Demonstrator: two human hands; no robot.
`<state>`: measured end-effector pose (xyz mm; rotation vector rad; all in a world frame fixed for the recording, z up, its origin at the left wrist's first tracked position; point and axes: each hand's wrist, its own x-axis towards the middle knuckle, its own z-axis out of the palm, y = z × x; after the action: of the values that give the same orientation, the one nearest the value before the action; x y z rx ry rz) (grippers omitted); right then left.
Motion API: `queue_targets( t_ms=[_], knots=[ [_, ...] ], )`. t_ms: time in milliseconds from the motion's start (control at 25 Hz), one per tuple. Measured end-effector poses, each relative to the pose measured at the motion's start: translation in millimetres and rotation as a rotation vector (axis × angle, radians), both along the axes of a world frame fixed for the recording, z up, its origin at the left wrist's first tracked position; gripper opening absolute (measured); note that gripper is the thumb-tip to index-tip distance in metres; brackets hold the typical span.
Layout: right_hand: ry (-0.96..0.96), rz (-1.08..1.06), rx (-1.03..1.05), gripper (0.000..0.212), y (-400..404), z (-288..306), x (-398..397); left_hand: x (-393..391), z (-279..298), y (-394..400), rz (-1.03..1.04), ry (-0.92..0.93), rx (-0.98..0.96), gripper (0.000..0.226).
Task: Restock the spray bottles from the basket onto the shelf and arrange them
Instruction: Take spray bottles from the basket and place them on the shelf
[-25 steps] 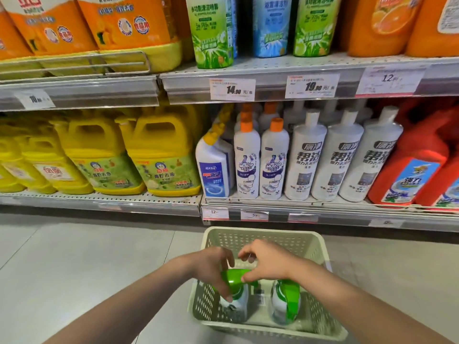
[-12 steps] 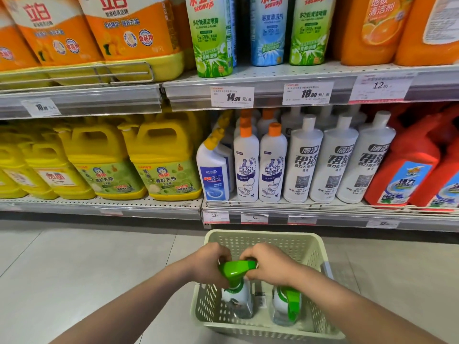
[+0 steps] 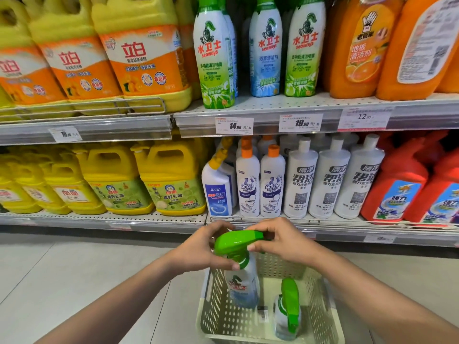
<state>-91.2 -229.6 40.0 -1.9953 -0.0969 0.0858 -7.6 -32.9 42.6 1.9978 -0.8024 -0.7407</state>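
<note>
Head view: both hands' fingers closed on spray bottle

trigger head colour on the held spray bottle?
Bright green trigger head, head view.

Green-triggered spray bottle upright above basket.

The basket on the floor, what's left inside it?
Inside the basket one spray bottle still stands, with a small dark item on the floor beside it. The lifted bottle and both forearms cover parts of the interior.
</note>
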Motion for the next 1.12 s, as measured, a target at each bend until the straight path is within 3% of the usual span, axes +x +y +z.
queue_targets(
  t_ms=[120,320,520,640,840,1000,1120],
  knots=[
    [-0.037,0.035,0.006,0.023,-4,36,-2,-2,13,2,-0.051,0.075,-0.010,0.078],
    [-0.119,0.048,0.061,0.015,-12,108,-6,-5,25,-1,-0.079,0.096,0.042,0.075],
    [-0.205,0.044,0.073,0.020,-26,157,-2,-5,58,-13,0.019,0.075,-0.053,0.063],
    [-0.269,-0.030,0.197,0.023,-30,176,3,-2,83,-23,0.009,0.023,-0.098,0.058],
    [-0.399,-0.178,0.327,0.057,-35,180,9,9,122,-43,0.031,0.001,-0.190,0.057],
    [-0.354,-0.166,0.178,0.098,-39,160,10,19,150,-62,0.022,0.008,-0.352,0.073],
    [-0.364,-0.193,0.112,0.113,-40,161,17,28,170,-75,0.046,0.014,-0.465,0.083]
  ],
)
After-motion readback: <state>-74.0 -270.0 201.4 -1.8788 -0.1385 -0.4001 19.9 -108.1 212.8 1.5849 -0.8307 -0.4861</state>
